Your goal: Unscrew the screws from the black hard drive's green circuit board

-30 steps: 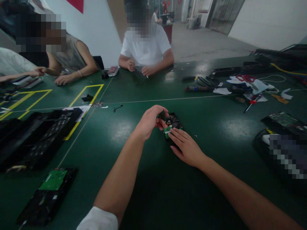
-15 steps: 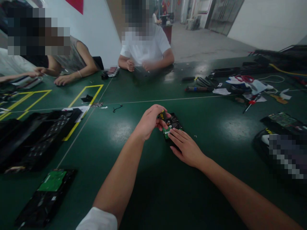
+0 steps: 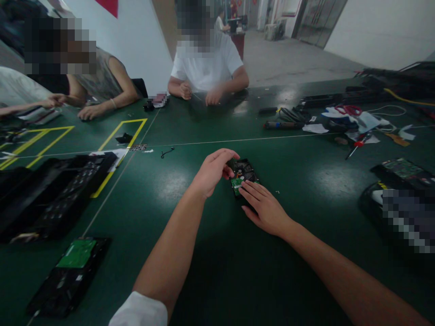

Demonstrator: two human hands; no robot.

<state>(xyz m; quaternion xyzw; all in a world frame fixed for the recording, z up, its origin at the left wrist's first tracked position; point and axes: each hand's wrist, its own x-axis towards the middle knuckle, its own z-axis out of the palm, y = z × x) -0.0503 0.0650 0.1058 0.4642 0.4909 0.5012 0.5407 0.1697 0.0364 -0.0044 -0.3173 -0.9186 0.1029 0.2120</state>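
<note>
The drive (image 3: 249,171) lies under our right hand (image 3: 267,207), fingers straight and unclenched, its board (image 3: 236,182) still fitted; our left hand (image 3: 215,173) curls beside it, whether gripping we cannot tell.

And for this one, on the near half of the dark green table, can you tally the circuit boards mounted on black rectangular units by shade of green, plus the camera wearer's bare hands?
Bright green boards: 2 (lower-left board, centre board)
Dull green boards: 1 (right-edge board)
Bare hands: 2 (left hand, right hand)
Total: 5
</note>
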